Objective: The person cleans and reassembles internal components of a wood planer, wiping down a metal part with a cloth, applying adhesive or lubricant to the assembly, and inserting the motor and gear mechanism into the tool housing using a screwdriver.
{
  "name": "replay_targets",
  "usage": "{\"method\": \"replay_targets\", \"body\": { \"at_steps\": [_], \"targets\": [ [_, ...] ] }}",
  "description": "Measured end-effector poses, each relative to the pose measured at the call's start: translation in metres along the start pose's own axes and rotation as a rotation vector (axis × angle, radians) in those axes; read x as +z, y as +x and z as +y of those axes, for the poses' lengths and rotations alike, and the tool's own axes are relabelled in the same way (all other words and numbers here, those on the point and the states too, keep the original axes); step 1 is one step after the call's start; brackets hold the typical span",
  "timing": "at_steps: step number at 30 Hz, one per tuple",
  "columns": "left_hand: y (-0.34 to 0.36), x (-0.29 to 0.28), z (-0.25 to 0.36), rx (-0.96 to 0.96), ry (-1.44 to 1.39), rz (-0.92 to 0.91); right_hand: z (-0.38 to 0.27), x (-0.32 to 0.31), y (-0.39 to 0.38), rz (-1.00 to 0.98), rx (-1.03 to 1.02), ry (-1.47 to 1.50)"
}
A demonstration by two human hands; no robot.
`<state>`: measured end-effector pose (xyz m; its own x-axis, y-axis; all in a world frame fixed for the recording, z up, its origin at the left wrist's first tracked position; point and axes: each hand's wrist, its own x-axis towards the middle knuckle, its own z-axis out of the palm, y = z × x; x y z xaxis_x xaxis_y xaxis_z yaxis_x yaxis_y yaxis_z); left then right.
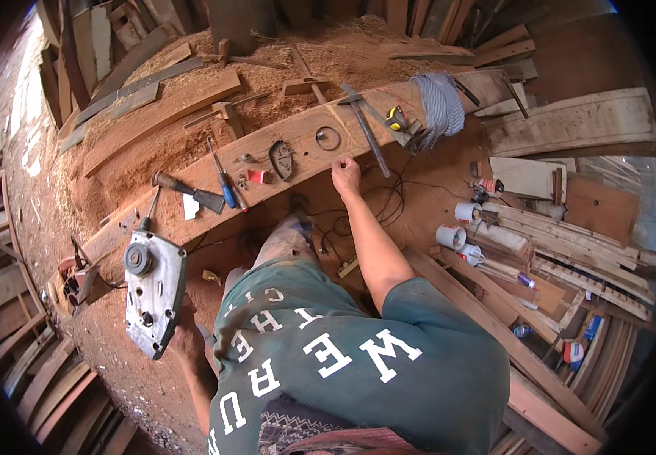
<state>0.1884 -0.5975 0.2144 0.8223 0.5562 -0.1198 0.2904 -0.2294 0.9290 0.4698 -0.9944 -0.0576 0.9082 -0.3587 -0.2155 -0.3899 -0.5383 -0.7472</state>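
Observation:
My left hand [186, 334] grips a grey metal machine housing [153, 292] by its side, off the left end of a long wooden plank bench [214, 216]. A round dark wheel sits on the housing's face. My right hand [345, 174] is over the bench's near edge with its fingertips pinched together; whatever is between them is too small to make out. Near it lie a thin dark ring [328, 149], a hammer [369, 136] and a black tray of small metal parts [281, 161]. Further left are a red piece [258, 177], a blue-handled screwdriver [226, 189] and a wide-bladed scraper [184, 189].
A yellow tape measure [396, 117] and a bundled blue-grey cloth [441, 105] rest toward the bench's right end. Sawdust [184, 114] heaps behind it. Black cables [396, 199] trail over the floor. White buckets [450, 237] and stacked boards [555, 227] stand at right.

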Motion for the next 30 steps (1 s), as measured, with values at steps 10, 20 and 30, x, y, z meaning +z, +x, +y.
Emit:
{"method": "replay_targets", "body": {
  "at_steps": [10,20,30],
  "targets": [
    [0.018,0.015,-0.006,0.134,-0.094,0.085,-0.060,0.007,0.059,-0.184,-0.347,-0.250],
    [-0.001,0.007,0.007,-0.036,0.009,0.004,-0.066,0.021,0.079,-0.203,-0.340,-0.398],
    [0.000,0.010,-0.005,-0.070,0.032,0.002,-0.137,-0.036,-0.027,-0.752,0.064,1.067]
  ]
}}
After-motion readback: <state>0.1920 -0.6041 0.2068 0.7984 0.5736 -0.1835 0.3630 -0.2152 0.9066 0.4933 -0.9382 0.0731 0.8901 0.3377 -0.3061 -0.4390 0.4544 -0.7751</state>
